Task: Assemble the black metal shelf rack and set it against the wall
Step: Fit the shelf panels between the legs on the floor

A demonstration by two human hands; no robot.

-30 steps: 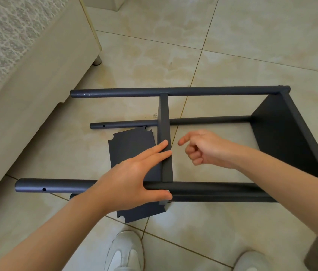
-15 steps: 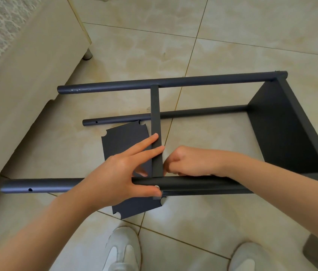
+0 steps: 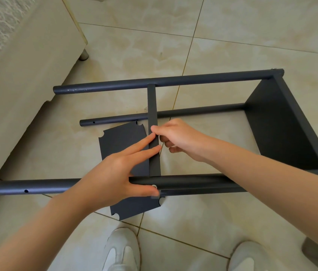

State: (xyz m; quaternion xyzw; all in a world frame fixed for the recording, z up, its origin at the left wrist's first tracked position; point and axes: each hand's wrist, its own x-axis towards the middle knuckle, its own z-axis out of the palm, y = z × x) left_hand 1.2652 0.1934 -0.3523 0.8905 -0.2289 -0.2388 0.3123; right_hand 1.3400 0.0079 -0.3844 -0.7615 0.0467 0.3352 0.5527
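Rack half built, lying sideways on the floor beside the sofa, end shelf on, middle shelf pressed by the left hand with flat fingers, pinched by the right hand with curled fingers, last shelf loose underneath, move to the wall not yet done.

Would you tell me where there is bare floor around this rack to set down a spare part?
Widest: the tiles beyond the far pole. Also the strip between the beige furniture and the poles' open ends, and inside the frame beside the end shelf. Crowded: around the middle shelf, where the left hand, right hand and loose panel meet.
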